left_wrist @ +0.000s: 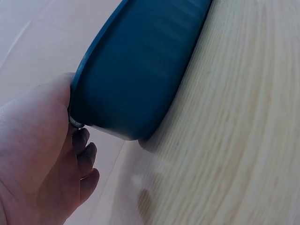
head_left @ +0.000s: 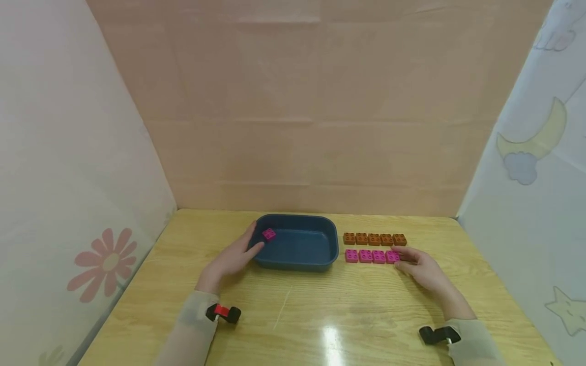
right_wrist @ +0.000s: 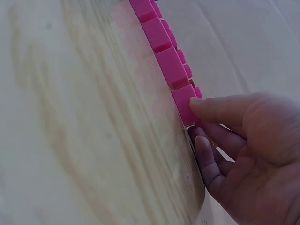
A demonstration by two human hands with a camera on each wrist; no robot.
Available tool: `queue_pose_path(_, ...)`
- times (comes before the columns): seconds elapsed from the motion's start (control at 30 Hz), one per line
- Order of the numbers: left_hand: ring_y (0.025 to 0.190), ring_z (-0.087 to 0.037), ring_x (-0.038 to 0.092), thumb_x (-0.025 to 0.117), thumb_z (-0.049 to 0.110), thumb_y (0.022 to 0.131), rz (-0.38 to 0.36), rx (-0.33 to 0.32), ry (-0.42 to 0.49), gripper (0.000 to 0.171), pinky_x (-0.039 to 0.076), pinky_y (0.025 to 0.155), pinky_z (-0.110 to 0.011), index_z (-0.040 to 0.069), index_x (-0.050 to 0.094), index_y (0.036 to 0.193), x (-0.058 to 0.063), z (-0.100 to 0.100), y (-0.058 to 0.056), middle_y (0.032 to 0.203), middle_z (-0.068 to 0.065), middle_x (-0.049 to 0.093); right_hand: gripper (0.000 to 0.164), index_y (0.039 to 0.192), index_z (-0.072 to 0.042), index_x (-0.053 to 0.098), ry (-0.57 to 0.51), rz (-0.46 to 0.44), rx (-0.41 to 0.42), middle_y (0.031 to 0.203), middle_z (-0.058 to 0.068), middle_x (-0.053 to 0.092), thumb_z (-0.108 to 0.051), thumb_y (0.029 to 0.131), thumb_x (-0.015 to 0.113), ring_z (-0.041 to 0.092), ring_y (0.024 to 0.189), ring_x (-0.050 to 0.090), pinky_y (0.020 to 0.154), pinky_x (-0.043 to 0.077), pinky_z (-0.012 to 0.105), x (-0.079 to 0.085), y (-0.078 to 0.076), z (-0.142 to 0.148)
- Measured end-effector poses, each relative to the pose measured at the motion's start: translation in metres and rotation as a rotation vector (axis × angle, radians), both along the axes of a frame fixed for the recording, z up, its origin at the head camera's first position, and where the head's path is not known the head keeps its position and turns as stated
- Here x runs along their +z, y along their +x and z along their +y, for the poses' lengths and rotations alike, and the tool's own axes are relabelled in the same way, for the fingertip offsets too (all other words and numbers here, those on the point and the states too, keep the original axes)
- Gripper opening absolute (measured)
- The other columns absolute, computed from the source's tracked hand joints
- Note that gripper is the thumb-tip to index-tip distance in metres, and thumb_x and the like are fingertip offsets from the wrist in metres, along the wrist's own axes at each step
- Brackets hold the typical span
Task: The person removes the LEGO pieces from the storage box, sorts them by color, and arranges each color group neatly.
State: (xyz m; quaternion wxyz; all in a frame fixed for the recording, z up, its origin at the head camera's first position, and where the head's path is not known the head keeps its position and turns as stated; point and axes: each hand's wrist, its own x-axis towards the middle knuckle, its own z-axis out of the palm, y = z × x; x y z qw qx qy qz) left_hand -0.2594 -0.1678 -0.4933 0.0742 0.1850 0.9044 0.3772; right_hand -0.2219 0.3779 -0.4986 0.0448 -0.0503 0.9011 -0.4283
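Note:
At the left end of a dark blue tray (head_left: 295, 266), my left hand (head_left: 230, 257) holds the rim, thumb over the near left corner and fingers along the outer side. In the left wrist view the tray's side wall (left_wrist: 133, 70) rests against that hand, several fingers curled below the rim. A pink toy block (head_left: 269, 234) lies tilted inside the tray near its left end. My right hand (head_left: 423, 272) pinches the rightmost pink block (head_left: 391, 256) of a short row; in the right wrist view the thumb presses that block's near face (right_wrist: 183, 107).
More pink blocks (head_left: 365, 256) continue the row leftward toward the tray. Behind them runs a parallel row of orange-brown blocks (head_left: 374, 239). The wooden table (head_left: 293, 310) ends at a brown paper backdrop (head_left: 293, 152), with patterned pale sheets on both sides.

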Motion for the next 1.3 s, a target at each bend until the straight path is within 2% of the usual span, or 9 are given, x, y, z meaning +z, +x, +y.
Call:
queue_pose_path(0.2, 0.163, -0.032, 0.015, 0.049, 0.045, 0.115, -0.008, 0.015, 0.014, 0.083, 0.016, 0.13, -0.053, 0.011, 0.002, 0.173, -0.001, 0.001, -0.001, 0.179, -0.01, 0.007, 0.061, 0.156, -0.001, 0.053, -0.022, -0.017, -0.002, 0.152, 0.025, 0.057, -0.024, 0.104, 0.074, 0.042, 0.135, 0.057, 0.099, 0.048, 0.032, 0.001, 0.001, 0.001)
queue_pose_path(0.27, 0.163, -0.033, 0.016, 0.049, 0.045, 0.115, -0.003, 0.017, 0.007, 0.082, 0.016, 0.13, -0.054, 0.011, 0.002, 0.173, -0.001, 0.001, -0.001, 0.179, -0.011, 0.008, 0.062, 0.156, -0.001, 0.054, -0.013, -0.01, 0.004, 0.152, 0.025, 0.058, -0.025, 0.103, 0.075, 0.042, 0.135, 0.057, 0.099, 0.047, 0.031, 0.0, 0.0, 0.002)
queue_pose_path(0.37, 0.163, -0.034, 0.015, 0.049, 0.045, 0.115, 0.001, 0.015, 0.004, 0.083, 0.017, 0.13, -0.054, 0.01, 0.002, 0.173, -0.002, 0.001, -0.001, 0.179, -0.012, 0.007, 0.062, 0.155, -0.001, 0.055, -0.003, -0.01, 0.001, 0.152, 0.025, 0.058, -0.024, 0.102, 0.076, 0.043, 0.136, 0.056, 0.104, 0.047, 0.039, 0.0, -0.001, 0.002)
queue_pose_path(0.5, 0.163, -0.034, 0.016, 0.048, 0.046, 0.114, 0.002, 0.012, 0.003, 0.083, 0.017, 0.129, -0.055, 0.01, 0.001, 0.173, -0.002, 0.002, -0.001, 0.179, -0.012, 0.007, 0.062, 0.154, 0.0, 0.055, -0.012, -0.018, -0.007, 0.153, 0.028, 0.055, -0.022, 0.101, 0.077, 0.047, 0.137, 0.054, 0.11, 0.042, 0.059, 0.002, 0.0, 0.001)
queue_pose_path(0.57, 0.163, -0.034, 0.016, 0.048, 0.046, 0.115, 0.002, 0.011, 0.0, 0.083, 0.017, 0.129, -0.055, 0.01, 0.001, 0.173, -0.001, 0.002, -0.001, 0.179, -0.012, 0.007, 0.062, 0.155, 0.0, 0.055, -0.016, -0.019, -0.007, 0.153, 0.029, 0.055, -0.022, 0.101, 0.077, 0.049, 0.137, 0.054, 0.111, 0.04, 0.063, 0.003, 0.0, 0.001)
queue_pose_path(0.7, 0.163, -0.034, 0.016, 0.049, 0.045, 0.115, 0.002, 0.016, -0.004, 0.083, 0.017, 0.129, -0.055, 0.011, 0.001, 0.173, -0.001, 0.002, -0.001, 0.179, -0.011, 0.007, 0.062, 0.154, 0.0, 0.055, 0.0, -0.01, -0.002, 0.15, 0.027, 0.058, -0.022, 0.101, 0.077, 0.048, 0.135, 0.057, 0.109, 0.045, 0.053, 0.006, 0.001, 0.001)
queue_pose_path(0.9, 0.162, -0.035, 0.017, 0.049, 0.044, 0.115, 0.013, 0.014, -0.004, 0.082, 0.018, 0.129, -0.055, 0.011, 0.002, 0.173, -0.004, 0.001, -0.001, 0.179, -0.012, 0.009, 0.06, 0.154, -0.002, 0.056, 0.033, 0.028, -0.009, 0.146, 0.027, 0.062, -0.022, 0.101, 0.077, 0.047, 0.13, 0.061, 0.093, 0.053, 0.032, 0.012, 0.004, 0.003)
queue_pose_path(1.1, 0.162, -0.034, 0.017, 0.049, 0.045, 0.115, 0.026, 0.012, -0.005, 0.082, 0.018, 0.129, -0.054, 0.01, 0.003, 0.173, -0.007, 0.0, -0.003, 0.179, -0.013, 0.009, 0.054, 0.152, -0.002, 0.058, 0.057, 0.08, -0.013, 0.146, 0.026, 0.062, -0.018, 0.103, 0.075, 0.047, 0.126, 0.064, 0.091, 0.055, 0.036, 0.023, 0.004, -0.003)
queue_pose_path(1.3, 0.163, -0.033, 0.017, 0.048, 0.046, 0.115, 0.018, 0.022, -0.011, 0.082, 0.018, 0.13, -0.053, 0.013, 0.002, 0.174, -0.01, 0.001, -0.004, 0.179, -0.01, 0.009, 0.05, 0.148, -0.001, 0.061, 0.088, 0.141, -0.022, 0.141, 0.028, 0.064, -0.014, 0.102, 0.075, 0.047, 0.124, 0.065, 0.087, 0.061, 0.036, 0.034, -0.002, -0.024)
